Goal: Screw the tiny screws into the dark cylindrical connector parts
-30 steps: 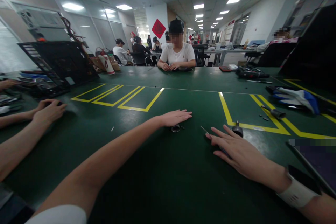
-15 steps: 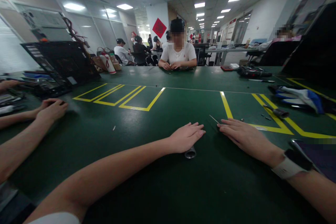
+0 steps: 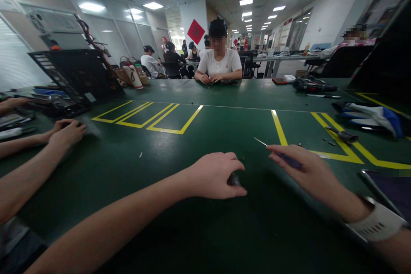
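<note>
On the green table [image 3: 180,231], my left hand [image 3: 218,175] curves around a small dark metal cylinder [image 3: 235,180], its thumb and fingers apart at the right side. A tiny ring-like part [image 3: 243,158] lies just beyond those fingertips. My right hand [image 3: 305,175] holds a thin screwdriver [image 3: 290,160]; its dark handle lies under the fingers and its shaft points to the upper left. A second metal cylinder with a narrow stem [image 3: 346,137] rests across yellow tape at the right, near several small dark bits [image 3: 330,143].
Another person's hands [image 3: 69,130] work at the left edge. A person in white [image 3: 220,64] sits opposite. A phone [image 3: 385,192] lies right, below blue-white gloves [image 3: 372,115]. A black frame [image 3: 80,72] stands at the left, and a cable bundle [image 3: 313,84] lies back right.
My left hand has turned from lying flat over the cylinder to curving around it, uncovering the tiny ring. My right hand has rolled, showing the screwdriver's handle.
</note>
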### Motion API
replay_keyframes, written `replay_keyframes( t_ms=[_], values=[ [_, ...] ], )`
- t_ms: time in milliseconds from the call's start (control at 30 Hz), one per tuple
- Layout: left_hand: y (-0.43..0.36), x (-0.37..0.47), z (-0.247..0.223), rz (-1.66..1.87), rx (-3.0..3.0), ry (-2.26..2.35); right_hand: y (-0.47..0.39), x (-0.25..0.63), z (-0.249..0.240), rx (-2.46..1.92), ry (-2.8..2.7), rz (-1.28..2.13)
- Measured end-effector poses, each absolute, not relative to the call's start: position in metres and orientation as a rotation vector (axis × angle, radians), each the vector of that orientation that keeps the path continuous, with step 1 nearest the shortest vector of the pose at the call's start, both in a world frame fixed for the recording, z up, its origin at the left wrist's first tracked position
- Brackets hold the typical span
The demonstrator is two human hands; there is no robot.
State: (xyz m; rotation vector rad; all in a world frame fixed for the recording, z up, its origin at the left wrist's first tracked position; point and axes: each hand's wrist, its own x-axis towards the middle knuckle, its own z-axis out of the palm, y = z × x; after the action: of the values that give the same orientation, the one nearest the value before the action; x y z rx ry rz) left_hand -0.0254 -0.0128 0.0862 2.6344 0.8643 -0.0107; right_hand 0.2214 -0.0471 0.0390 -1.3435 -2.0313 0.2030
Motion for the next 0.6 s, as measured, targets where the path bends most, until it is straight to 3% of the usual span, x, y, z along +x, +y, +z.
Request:
replay_keyframes(
  t_ms=[167, 400, 600],
  values=[
    [-0.019, -0.029, 0.081, -0.018, 2.585, 0.819, -0.040, 0.184, 0.040, -1.366, -1.671, 0.801],
    [0.000, -0.056, 0.091, 0.522, 1.756, 0.986, -0.005, 0.136, 0.015, -1.270, -1.922, 0.860],
    [-0.001, -0.064, 0.090, 0.927, 1.049, 1.032, -0.043, 0.124, 0.023, -1.054, -2.217, 0.902]
  ],
)
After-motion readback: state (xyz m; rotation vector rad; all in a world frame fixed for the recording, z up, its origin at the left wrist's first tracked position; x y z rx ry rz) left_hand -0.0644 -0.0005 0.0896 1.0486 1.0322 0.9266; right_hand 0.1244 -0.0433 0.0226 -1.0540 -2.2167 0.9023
